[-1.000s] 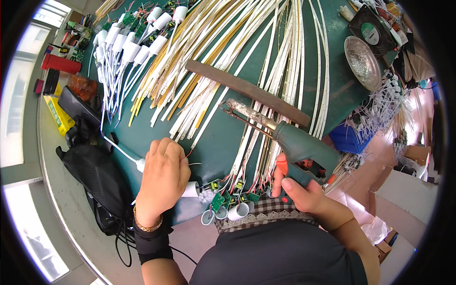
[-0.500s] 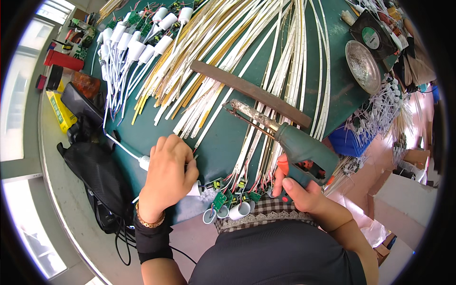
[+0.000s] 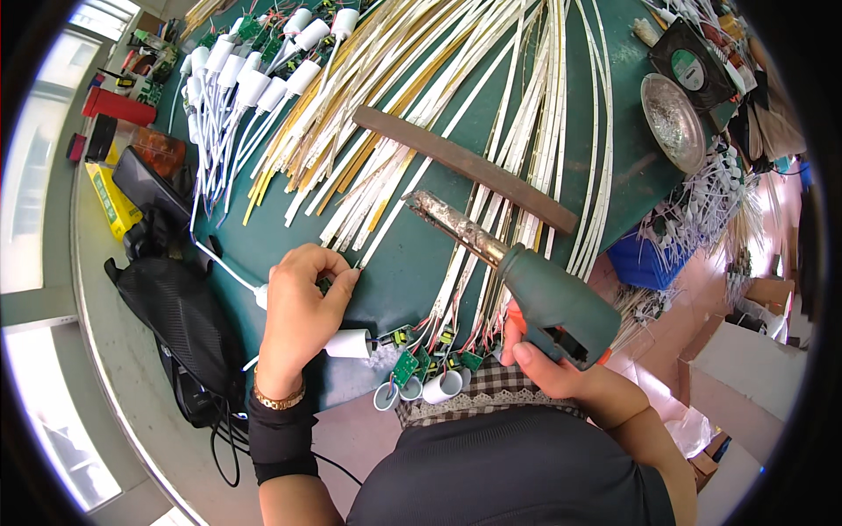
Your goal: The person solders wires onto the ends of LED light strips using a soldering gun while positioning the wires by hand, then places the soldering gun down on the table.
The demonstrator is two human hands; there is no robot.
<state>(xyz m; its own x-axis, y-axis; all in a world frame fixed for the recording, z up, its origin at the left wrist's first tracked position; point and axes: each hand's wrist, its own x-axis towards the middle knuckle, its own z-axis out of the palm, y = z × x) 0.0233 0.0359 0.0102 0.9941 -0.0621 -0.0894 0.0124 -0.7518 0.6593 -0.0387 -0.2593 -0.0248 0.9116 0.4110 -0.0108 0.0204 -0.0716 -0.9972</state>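
On green table (image 3: 395, 263) | right hand (image 3: 548, 364) gripping soldering gun (image 3: 526, 280) | left hand (image 3: 303, 316) pinching wire (image 3: 224, 263)

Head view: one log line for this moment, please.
left hand: pinching strip end on green table | right hand: gripping soldering gun, tip raised over strips | small circuit boards at near edge

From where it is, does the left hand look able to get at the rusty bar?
Probably yes. The left hand rests on the green mat with bare mat and loose strips between it and the rusty bar; the soldering gun lies off to the right.
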